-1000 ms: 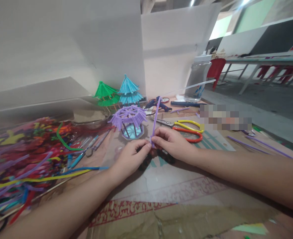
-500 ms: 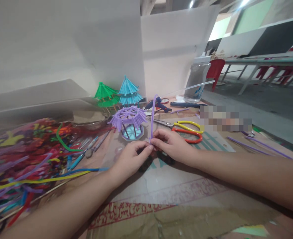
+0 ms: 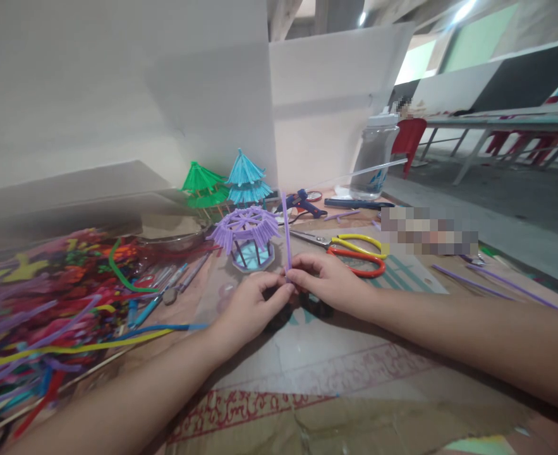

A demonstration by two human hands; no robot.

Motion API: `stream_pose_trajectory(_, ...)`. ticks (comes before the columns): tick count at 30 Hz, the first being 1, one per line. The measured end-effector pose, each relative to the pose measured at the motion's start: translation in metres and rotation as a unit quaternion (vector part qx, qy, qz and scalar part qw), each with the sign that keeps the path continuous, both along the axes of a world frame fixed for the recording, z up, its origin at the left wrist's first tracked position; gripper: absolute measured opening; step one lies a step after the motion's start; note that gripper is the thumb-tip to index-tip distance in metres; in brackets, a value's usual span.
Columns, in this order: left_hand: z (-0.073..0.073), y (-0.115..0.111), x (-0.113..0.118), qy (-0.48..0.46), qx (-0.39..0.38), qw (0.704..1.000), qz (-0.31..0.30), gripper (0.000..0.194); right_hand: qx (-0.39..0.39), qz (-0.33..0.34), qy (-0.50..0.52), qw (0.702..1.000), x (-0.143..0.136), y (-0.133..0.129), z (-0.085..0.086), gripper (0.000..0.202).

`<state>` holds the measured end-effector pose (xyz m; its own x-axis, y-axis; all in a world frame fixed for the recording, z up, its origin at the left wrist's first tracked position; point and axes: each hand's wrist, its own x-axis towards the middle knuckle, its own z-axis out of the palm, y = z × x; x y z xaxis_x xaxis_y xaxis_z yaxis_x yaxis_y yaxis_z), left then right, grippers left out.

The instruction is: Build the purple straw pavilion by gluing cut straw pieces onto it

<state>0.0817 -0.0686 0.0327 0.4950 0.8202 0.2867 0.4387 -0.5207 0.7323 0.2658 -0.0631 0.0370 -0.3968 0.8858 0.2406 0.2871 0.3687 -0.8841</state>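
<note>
A thin purple pipe cleaner (image 3: 287, 230) stands nearly upright from my fingertips. Its lower end is pinched by my right hand (image 3: 323, 278), thumb against forefinger. My left hand (image 3: 262, 300) is closed beside it, its thumb and fingers meeting at that same end; how much of the strip it grips is partly hidden. Just behind my hands sits a small purple pavilion model (image 3: 248, 230) with dark posts and a light blue base. Scissors (image 3: 354, 249) with one yellow and one orange-red handle lie past my right hand, blades pointing left.
Green (image 3: 205, 183) and blue tiered roof models (image 3: 245, 177) stand at the back, near a glue gun (image 3: 304, 203) and a water bottle (image 3: 374, 155). A heap of coloured pipe cleaners (image 3: 46, 303) covers the left side. Loose purple strips (image 3: 473, 281) lie at right.
The purple pipe cleaner's top, bent over to the right before, now points straight up and leans slightly left. Both hands stay together in nearly the same place.
</note>
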Motion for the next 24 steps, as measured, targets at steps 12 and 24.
stream_pose_trajectory(12,0.0015,-0.0001,0.0003,-0.03,-0.039,0.999,-0.006,0.034,-0.036,0.004,0.052,0.998,-0.0006,0.0032,-0.0042,0.021)
stream_pose_trajectory(24,0.0032,-0.002,0.0031,0.003,-0.017,1.0,0.019,0.022,0.017,-0.016,0.018,1.0,0.0012,0.0027,-0.0022,0.015)
